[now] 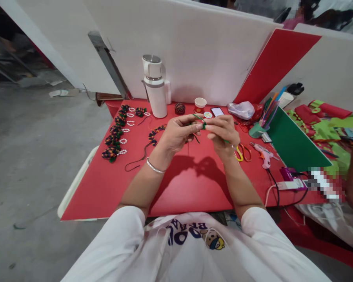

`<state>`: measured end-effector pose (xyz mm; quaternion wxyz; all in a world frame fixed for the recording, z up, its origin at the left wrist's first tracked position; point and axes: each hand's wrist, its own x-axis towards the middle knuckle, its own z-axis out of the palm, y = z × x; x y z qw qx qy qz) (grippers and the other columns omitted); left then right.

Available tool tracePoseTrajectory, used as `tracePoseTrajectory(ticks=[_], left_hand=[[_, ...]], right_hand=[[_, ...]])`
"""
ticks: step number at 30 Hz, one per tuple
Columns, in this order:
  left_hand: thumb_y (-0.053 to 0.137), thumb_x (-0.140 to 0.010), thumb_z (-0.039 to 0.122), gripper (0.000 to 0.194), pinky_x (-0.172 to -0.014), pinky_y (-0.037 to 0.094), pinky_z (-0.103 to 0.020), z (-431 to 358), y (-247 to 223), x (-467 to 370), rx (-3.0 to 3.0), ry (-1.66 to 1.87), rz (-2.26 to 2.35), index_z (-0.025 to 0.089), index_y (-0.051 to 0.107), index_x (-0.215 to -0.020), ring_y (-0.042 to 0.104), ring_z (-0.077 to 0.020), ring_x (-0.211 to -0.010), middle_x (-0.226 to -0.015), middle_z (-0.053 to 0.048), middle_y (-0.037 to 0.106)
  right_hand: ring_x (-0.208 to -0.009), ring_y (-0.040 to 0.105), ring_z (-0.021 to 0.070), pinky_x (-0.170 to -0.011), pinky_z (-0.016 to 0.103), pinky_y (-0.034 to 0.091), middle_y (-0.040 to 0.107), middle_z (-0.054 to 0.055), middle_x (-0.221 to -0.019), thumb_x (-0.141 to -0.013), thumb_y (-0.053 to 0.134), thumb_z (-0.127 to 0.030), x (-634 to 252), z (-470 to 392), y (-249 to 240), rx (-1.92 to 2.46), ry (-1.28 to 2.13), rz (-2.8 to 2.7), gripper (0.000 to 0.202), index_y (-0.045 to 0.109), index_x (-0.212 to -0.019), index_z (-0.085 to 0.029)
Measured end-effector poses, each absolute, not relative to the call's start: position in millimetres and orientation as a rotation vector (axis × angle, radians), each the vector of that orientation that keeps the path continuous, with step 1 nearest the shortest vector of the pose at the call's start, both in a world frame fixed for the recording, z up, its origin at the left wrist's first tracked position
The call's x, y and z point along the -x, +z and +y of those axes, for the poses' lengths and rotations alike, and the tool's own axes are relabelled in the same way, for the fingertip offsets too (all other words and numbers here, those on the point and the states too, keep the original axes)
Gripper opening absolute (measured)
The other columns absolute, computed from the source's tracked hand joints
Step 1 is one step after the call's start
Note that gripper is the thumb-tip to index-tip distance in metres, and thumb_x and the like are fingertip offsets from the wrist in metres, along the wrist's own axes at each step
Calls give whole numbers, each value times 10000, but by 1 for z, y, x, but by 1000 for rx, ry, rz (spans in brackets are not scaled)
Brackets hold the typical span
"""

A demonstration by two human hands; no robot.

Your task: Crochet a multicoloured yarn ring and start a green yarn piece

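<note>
Above the red tabletop, my left hand (179, 133) pinches a small green yarn piece (204, 126) between thumb and fingers. My right hand (223, 131) is closed on the same piece from the other side, its fingertips meeting the left ones. A thin green strand (197, 116) slants over the fingertips, and a bit of green shows under the right palm. Below the left hand a dark cord end dangles. Behind the left wrist lies a multicoloured braided strip (153, 136) with a long dark cord (137, 161).
At the left, several dark multicoloured yarn pieces with bead loops (111, 152) form a column. A white flask (155, 96), yarn ball (180, 108), paper cup (200, 105) and phone (217, 112) stand behind. Scissors (246, 152), a glue gun (265, 155) and a power strip (290, 184) lie right.
</note>
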<state>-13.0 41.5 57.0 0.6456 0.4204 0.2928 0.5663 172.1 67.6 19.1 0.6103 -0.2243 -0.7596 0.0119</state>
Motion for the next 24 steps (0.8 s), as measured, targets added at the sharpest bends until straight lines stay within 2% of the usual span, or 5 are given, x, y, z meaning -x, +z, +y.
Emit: tracePoseTrajectory(ticks=[3,6,12,20,24], left_hand=[[1000,-591,262,430,-426,387,-190,41,59,22,-1036,1254,691,172,870,-991,666,-106,-596,-870,-64,812],[969,-605,227,421,-425,394,-194,40,61,27,-1081,1216,712,163,870,-1009,687,-126,-633,-939,-95,831],[954,-621,229,397,-405,388,-195,39,63,28,-1142,1183,737,154,873,-1002,663,-128,-592,-761,-45,765],[928,-620,184,349,-407,358,-194,40,64,33,-1247,1125,749,132,874,-961,627,-116,-535,-681,-44,730],[905,-623,156,310,-416,364,-196,41,63,35,-1262,1098,787,133,876,-930,623,-112,-542,-690,-47,737]], right_hand=[[-996,786,230,-954,506,645,852,8,-1061,-999,634,-630,-176,74,20,411,384,-1683,335,813,-1038,-350],[-996,806,227,-958,492,647,854,1,-1035,-991,671,-599,-178,79,18,360,574,-1625,285,820,-1027,-358],[-1017,808,226,-962,475,641,859,-4,-1024,-978,718,-555,-179,80,17,318,638,-1618,224,837,-1040,-376],[-965,816,249,-930,502,668,860,22,-967,-940,735,-623,-196,83,20,364,732,-1706,309,847,-953,-335],[-965,819,249,-916,494,667,867,14,-951,-967,744,-541,-205,84,23,284,834,-1729,218,860,-980,-356]])
